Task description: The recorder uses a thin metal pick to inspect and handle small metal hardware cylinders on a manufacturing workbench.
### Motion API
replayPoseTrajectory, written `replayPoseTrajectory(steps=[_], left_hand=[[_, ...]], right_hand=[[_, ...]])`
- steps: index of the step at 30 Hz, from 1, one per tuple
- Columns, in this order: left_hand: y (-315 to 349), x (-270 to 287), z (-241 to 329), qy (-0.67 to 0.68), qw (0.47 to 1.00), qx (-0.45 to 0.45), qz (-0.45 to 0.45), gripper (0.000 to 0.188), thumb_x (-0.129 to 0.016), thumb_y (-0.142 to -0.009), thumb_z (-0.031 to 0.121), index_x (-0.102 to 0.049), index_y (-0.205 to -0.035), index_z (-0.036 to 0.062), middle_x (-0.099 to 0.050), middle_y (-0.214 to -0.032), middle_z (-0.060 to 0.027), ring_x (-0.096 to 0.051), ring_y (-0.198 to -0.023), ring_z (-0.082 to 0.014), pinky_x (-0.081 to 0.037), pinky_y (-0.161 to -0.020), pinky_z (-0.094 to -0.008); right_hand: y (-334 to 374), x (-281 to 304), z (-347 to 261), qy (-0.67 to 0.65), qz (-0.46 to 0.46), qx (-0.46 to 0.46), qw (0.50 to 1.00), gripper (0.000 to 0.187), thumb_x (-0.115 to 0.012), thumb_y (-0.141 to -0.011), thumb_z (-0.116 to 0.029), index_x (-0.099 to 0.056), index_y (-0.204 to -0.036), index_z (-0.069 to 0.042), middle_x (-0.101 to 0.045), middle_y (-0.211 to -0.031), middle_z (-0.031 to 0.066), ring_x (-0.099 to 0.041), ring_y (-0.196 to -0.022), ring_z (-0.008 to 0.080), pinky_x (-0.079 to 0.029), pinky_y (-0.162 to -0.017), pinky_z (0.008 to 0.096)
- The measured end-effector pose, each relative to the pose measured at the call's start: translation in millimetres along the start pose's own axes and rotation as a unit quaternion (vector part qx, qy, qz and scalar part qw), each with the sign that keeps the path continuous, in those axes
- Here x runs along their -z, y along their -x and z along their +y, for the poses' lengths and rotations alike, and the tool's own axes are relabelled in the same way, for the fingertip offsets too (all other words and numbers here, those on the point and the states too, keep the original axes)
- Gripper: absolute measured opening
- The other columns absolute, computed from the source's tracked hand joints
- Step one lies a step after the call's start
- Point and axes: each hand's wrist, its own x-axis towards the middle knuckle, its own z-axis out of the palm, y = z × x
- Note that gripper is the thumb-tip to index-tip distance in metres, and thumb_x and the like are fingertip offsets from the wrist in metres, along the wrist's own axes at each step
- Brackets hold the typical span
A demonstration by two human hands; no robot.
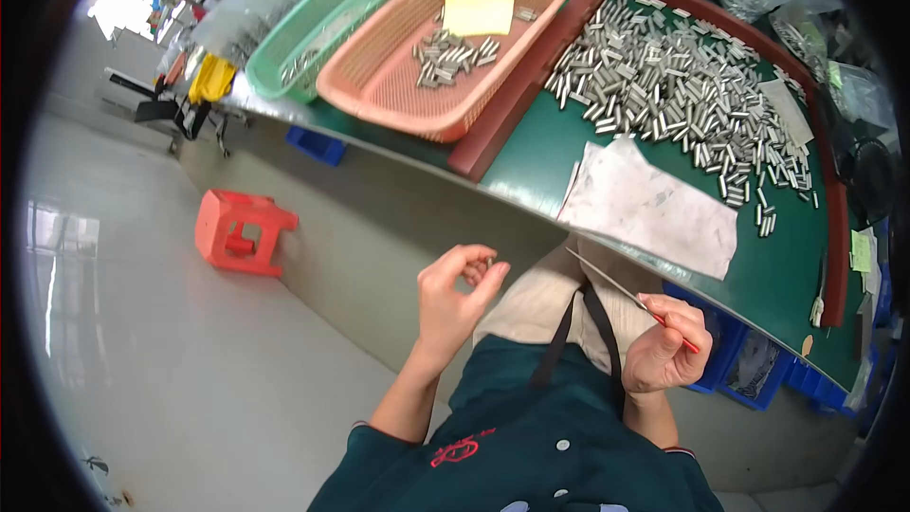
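Here, the left hand (pixel 449 296) has its thumb and first finger pinching what looks like a tiny metal piece (pixel 490 263). The right hand (pixel 669 345) has its fingers wrapped round a thin tool (pixel 608 278), which slants up and left from them, its tip near the left fingers, not touching.

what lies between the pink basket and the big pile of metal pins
The head view shows a dark red rail, then some green tabletop.
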Motion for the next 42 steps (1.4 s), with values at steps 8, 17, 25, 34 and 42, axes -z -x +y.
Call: replayPoseTrajectory(steps=[8,17,25,34,42], left_hand=[[-99.0,37.3,57.6,-0.239,0.923,-0.282,0.103,0.018,-0.060,-0.071,-0.002,-0.058,-0.088,-0.0017,-0.055,-0.072,-0.0131,-0.054,-0.062,-0.0281,-0.043,-0.056,-0.0320],[-127.9,14.4,72.6,-0.214,0.925,-0.293,0.113,0.015,-0.058,-0.070,-0.006,-0.057,-0.084,-0.0011,-0.055,-0.074,-0.0103,-0.054,-0.067,-0.0242,-0.043,-0.059,-0.0310],[-133.1,-93.8,76.6,-0.193,0.896,-0.392,-0.080,0.007,-0.064,-0.068,0.005,-0.058,-0.071,0.0047,-0.051,-0.063,-0.0065,-0.048,-0.060,-0.0208,-0.035,-0.063,-0.0316],[-143.0,-130.2,86.9,-0.232,0.876,-0.391,-0.158,0.016,-0.062,-0.061,-0.001,-0.060,-0.075,0.0063,-0.050,-0.075,-0.0034,-0.045,-0.079,-0.0214,-0.031,-0.074,-0.0335],[-150.5,-144.6,77.5,-0.234,0.834,-0.453,-0.212,0.020,-0.063,-0.062,0.000,-0.060,-0.080,0.0073,-0.049,-0.076,-0.0031,-0.045,-0.079,-0.0208,-0.032,-0.070,-0.0321]], right_hand=[[-45.2,45.2,10.3,0.044,0.215,-0.031,0.975,0.014,-0.044,-0.088,-0.012,-0.047,-0.086,0.002,-0.055,-0.077,0.0130,-0.053,-0.068,0.0189,-0.047,-0.060,0.0281],[-69.9,89.4,25.2,0.027,0.323,-0.069,0.943,0.015,-0.043,-0.089,-0.012,-0.049,-0.089,0.002,-0.056,-0.084,0.0137,-0.055,-0.069,0.0173,-0.048,-0.063,0.0281],[-74.0,99.8,37.9,-0.015,0.336,-0.085,0.938,0.013,-0.045,-0.088,-0.011,-0.050,-0.088,0.002,-0.057,-0.081,0.0144,-0.056,-0.065,0.0186,-0.049,-0.060,0.0283],[-67.8,101.3,37.8,0.003,0.317,-0.071,0.946,0.013,-0.044,-0.088,-0.009,-0.048,-0.087,0.003,-0.057,-0.080,0.0153,-0.056,-0.064,0.0189,-0.050,-0.057,0.0278],[-69.9,102.4,35.3,0.009,0.297,-0.066,0.953,0.011,-0.043,-0.088,-0.007,-0.048,-0.087,0.003,-0.057,-0.078,0.0158,-0.056,-0.059,0.0188,-0.049,-0.055,0.0264]])
